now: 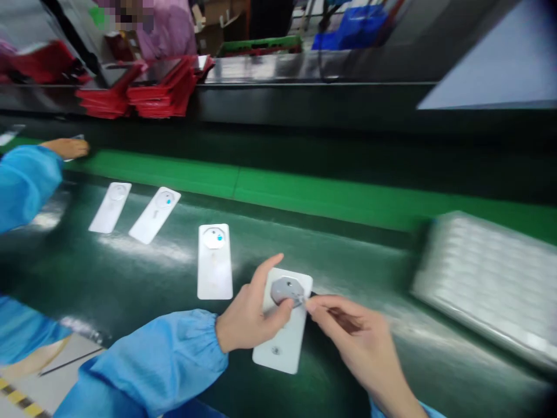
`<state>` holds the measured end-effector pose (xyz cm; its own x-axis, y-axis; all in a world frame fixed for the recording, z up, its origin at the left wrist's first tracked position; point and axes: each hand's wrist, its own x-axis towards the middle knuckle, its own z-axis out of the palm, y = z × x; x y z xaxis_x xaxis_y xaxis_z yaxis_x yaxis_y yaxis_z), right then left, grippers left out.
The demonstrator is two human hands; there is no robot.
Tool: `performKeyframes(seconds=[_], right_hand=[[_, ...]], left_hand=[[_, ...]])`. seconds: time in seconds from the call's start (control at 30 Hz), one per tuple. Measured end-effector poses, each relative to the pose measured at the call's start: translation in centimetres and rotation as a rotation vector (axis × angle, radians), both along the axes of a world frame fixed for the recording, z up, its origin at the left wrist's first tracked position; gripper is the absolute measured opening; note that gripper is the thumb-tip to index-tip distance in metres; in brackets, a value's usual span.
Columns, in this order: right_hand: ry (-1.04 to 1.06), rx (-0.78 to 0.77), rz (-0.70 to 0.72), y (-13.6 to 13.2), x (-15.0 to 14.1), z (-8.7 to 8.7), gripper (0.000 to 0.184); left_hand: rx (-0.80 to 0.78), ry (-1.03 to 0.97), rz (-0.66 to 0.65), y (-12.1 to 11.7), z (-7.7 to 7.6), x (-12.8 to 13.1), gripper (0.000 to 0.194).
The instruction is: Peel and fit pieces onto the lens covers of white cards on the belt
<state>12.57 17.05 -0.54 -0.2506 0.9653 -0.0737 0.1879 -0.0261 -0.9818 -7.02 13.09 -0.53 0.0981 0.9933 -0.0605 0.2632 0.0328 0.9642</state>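
Observation:
A white phone back cover (282, 334) lies on the dark green work surface, its round grey camera area (285, 287) toward the far end. My left hand (256, 316) holds the cover at its left side, thumb on the lower edge of the camera area and index finger stretched past the far left corner. At the right of the camera area my right hand (354, 337) pinches thumb and index finger together. Whatever sits between those fingertips is small and pale, too blurred to name. A second white phone back cover (214, 264) lies to the left.
Two more white covers, one (155, 215) and another (110, 208), lie farther left. A co-worker's hand (69, 148) in a blue sleeve is at far left. A blurred white tray (491, 284) stands right. Beyond the green strip (278, 188), red stacks (161, 87) sit on a ledge.

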Motion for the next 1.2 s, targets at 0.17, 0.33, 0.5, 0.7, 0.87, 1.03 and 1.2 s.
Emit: performKeyframes(seconds=[0.17,0.33,0.5,0.7,0.87,1.03,1.2], right_hand=[[-0.029,0.01,-0.001,-0.1,0.2,-0.2,0.024],[-0.046,-0.02,-0.006,-0.4,-0.2,0.4,0.03],[-0.051,-0.059,-0.008,-0.6,-0.4,0.2,0.031],[-0.04,-0.092,0.012,-0.7,-0.4,0.6,0.031],[-0.039,-0.104,0.027,-0.6,-0.5,1.0,0.033],[-0.032,-0.109,0.032,-0.5,-0.5,1.2,0.036],[-0.015,-0.126,0.032,-0.4,-0.5,1.3,0.037]], left_hand=[[-0.055,-0.031,-0.048,-0.2,0.2,0.2,0.076],[-0.04,-0.029,-0.037,-0.2,0.7,0.3,0.067],[-0.033,-0.023,-0.062,-0.2,0.3,0.3,0.065],[-0.037,-0.017,-0.07,-0.3,0.1,0.3,0.066],[-0.049,-0.026,-0.069,-0.4,0.0,0.2,0.068],[-0.056,-0.038,-0.062,-0.4,-0.1,0.3,0.069],[-0.058,-0.037,-0.069,-0.4,0.0,0.3,0.068]])
